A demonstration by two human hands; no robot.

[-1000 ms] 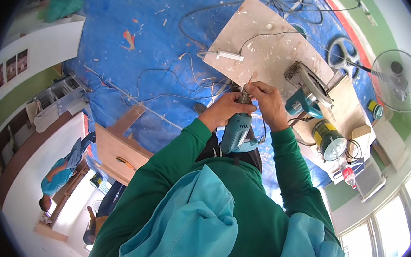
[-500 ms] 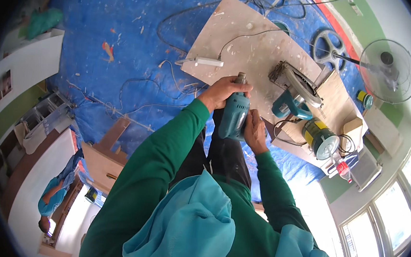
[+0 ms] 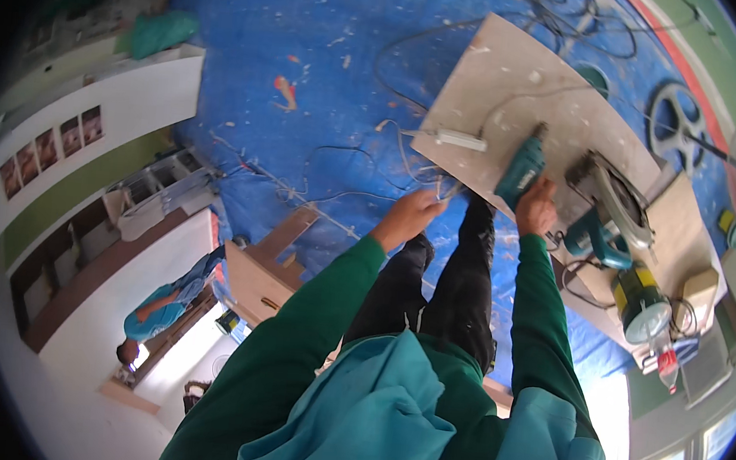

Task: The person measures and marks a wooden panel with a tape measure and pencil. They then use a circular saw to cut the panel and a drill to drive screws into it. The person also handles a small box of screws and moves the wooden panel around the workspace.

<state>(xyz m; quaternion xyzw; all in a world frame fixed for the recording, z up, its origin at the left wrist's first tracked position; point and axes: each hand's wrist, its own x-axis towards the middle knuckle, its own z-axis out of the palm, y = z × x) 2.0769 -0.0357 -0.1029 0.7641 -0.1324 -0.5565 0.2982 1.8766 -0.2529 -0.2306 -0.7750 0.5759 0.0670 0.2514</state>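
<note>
blue tarp [image 3: 311, 70] covers the floor, pale specks all over it. head view, only one; clock read with 12 at the top edge. co-worker [image 3: 152, 317] in a blue top out at 8 o'clock from centre. pale, stained surface [image 3: 519, 69] sits at 2 o'clock.

drill [image 3: 524, 166], teal: at 2 o'clock from centre, over the surface, chuck pointing to about 1 o'clock. can't tell if it touches down. right hand [image 3: 537, 207] is at its rear end, fingers clamped on the grip.

left hand [image 3: 412, 219] is at 9 o'clock from the right hand, apart from the drill. fingers curled, tips near a pale cord [image 3: 407, 153]; can't tell if they're pinching anything.

around the drill: white power strip [image 3: 461, 140] at 10, circular saw [image 3: 616, 202] at 4. can [image 3: 639, 303] at 5 from the saw, clear bottle [image 3: 665, 361] just beside it at 5.
</note>
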